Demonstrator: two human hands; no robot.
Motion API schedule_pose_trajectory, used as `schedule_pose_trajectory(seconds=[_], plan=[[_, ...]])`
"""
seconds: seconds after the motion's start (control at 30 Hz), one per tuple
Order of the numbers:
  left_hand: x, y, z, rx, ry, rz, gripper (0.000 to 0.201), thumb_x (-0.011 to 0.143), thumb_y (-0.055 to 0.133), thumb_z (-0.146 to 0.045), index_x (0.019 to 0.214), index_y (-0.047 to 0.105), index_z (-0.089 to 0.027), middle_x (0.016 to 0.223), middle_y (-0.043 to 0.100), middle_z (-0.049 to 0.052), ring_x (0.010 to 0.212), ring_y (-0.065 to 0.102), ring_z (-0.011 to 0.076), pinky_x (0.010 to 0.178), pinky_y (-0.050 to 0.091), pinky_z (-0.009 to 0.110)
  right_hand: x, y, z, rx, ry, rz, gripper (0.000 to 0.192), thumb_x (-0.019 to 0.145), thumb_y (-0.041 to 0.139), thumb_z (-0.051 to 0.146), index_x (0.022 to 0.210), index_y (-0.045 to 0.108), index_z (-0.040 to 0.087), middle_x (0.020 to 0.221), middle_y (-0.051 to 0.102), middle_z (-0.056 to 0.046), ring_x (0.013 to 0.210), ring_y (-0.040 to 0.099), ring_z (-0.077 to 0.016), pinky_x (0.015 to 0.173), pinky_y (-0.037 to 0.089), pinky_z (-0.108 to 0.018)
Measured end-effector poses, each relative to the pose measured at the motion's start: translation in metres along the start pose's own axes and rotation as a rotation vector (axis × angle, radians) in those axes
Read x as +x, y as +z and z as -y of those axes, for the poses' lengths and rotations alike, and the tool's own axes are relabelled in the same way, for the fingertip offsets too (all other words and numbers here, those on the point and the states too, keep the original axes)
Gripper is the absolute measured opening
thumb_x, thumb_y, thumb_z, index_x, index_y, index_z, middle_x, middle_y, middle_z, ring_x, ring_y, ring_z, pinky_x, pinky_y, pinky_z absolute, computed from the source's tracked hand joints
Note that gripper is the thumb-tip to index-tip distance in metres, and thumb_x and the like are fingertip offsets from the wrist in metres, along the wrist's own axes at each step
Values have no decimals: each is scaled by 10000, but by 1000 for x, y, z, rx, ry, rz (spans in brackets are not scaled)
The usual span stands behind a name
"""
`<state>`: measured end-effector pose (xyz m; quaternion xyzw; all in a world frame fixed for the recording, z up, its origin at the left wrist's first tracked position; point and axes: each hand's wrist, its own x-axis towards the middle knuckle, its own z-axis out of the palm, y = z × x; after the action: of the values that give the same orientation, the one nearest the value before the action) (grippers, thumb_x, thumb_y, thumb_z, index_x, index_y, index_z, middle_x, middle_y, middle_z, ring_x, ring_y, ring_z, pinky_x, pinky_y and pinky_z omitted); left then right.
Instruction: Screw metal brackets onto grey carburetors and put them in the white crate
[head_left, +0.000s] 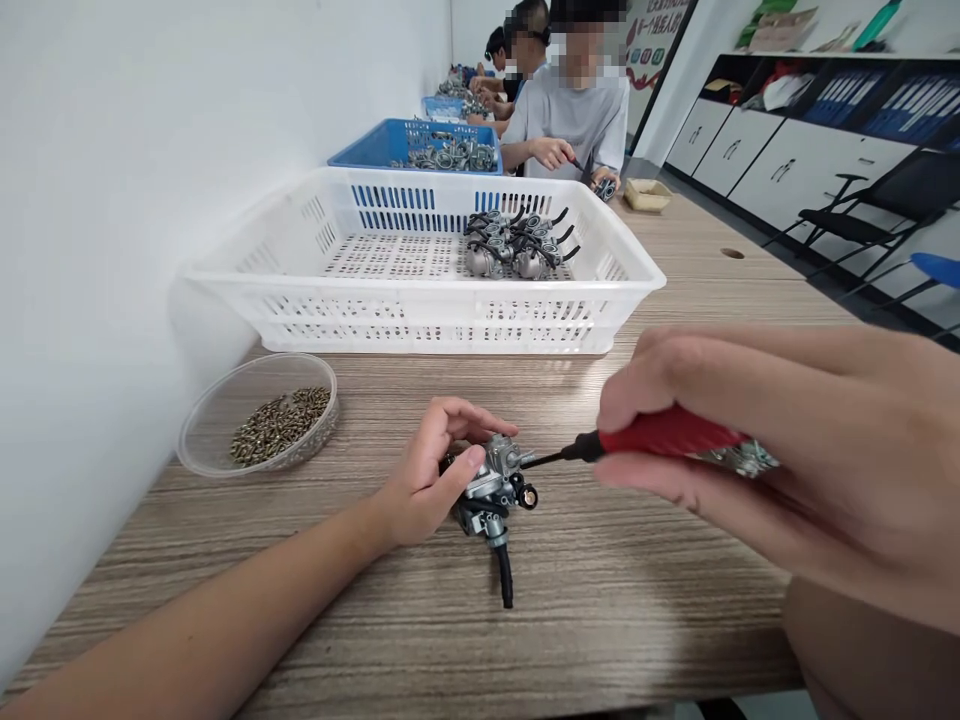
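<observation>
On the wooden table lies a silver metal carburetor [487, 487] with a short black hose pointing toward me. My left hand [439, 465] grips it from the left, thumb in front and fingers curled over the top. My right hand [750, 440] is wrapped round the red handle of a screwdriver [667, 432]. The screwdriver's dark shaft points left, and its tip meets the right side of the carburetor; the exact contact spot is too small to make out. Part of the handle is hidden by my right fingers.
A clear round tub [259, 415] of small brass-coloured screws sits at the left near the wall. Beyond the carburetor stands a white crate [435, 310] with several carburetors. Behind it are a blue crate [375, 145], a seated co-worker [566, 110] and a small beige tray [647, 195].
</observation>
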<state>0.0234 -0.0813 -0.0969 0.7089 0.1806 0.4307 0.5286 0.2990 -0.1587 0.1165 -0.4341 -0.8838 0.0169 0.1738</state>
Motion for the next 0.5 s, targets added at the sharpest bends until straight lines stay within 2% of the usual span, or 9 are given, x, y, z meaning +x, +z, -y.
schedule_pose_trajectory(seconds=[0.07, 0.1, 0.17, 0.23, 0.3, 0.37, 0.43, 0.5], plan=[[1, -1, -2, 78, -51, 18, 208, 1207, 578, -405, 1325, 583, -233, 1375, 775, 144, 1226, 750, 258, 1036, 581, 399, 2, 1, -4, -54, 18, -57, 307, 1145, 641, 595, 1180, 690, 293, 930, 771, -35, 662, 655, -242, 533, 391, -382], [2, -1, -4, 99, -72, 25, 210, 1209, 571, -415, 1300, 595, -228, 1360, 776, 143, 1217, 751, 258, 1028, 583, 396, 3, 1, -6, -60, 32, -62, 314, 1133, 658, 588, 1217, 678, 287, 949, 778, -39, 684, 667, -247, 538, 409, -378], [3, -2, -6, 115, -100, 32, 230, 1216, 548, -430, 1306, 609, -227, 1348, 774, 134, 1218, 748, 258, 1027, 585, 392, 3, 0, -5, -5, 37, -7, 283, 1125, 673, 494, 1306, 648, 278, 1085, 800, -57, 819, 726, -261, 603, 503, -371], [3, -2, -8, 139, -107, 36, 261, 1215, 545, -439, 1343, 633, -229, 1337, 773, 120, 1200, 743, 253, 1028, 584, 386, 2, -2, -1, 92, 5, 67, 164, 1143, 622, 357, 1286, 644, 282, 1203, 791, -63, 929, 746, -244, 660, 550, -349], [4, -3, -10, 179, -117, 44, 283, 1213, 541, -437, 1364, 666, -232, 1312, 774, 107, 1173, 736, 250, 1023, 582, 381, 2, -2, 2, 116, -47, 77, 102, 1180, 560, 315, 1163, 653, 277, 1165, 781, -47, 855, 721, -203, 599, 503, -336], [4, -4, -11, 216, -137, 46, 295, 1218, 515, -423, 1364, 691, -236, 1304, 773, 101, 1186, 729, 257, 1034, 574, 387, 2, 0, 2, 30, -57, 13, 201, 1208, 545, 387, 1092, 660, 270, 1045, 774, -34, 711, 670, -187, 534, 433, -356], [4, -4, -11, 241, -153, 44, 296, 1221, 497, -403, 1361, 701, -241, 1310, 772, 96, 1212, 724, 262, 1047, 561, 392, 1, 3, 0, -72, -15, -46, 276, 1203, 552, 508, 1137, 684, 275, 931, 776, -27, 625, 648, -205, 507, 418, -379], [3, -4, -10, 248, -161, 42, 278, 1220, 488, -378, 1359, 690, -247, 1321, 770, 91, 1222, 724, 258, 1059, 553, 395, -1, 4, -1, -77, 31, -87, 291, 1159, 616, 559, 1209, 706, 286, 895, 800, -29, 620, 681, -236, 485, 444, -396]])
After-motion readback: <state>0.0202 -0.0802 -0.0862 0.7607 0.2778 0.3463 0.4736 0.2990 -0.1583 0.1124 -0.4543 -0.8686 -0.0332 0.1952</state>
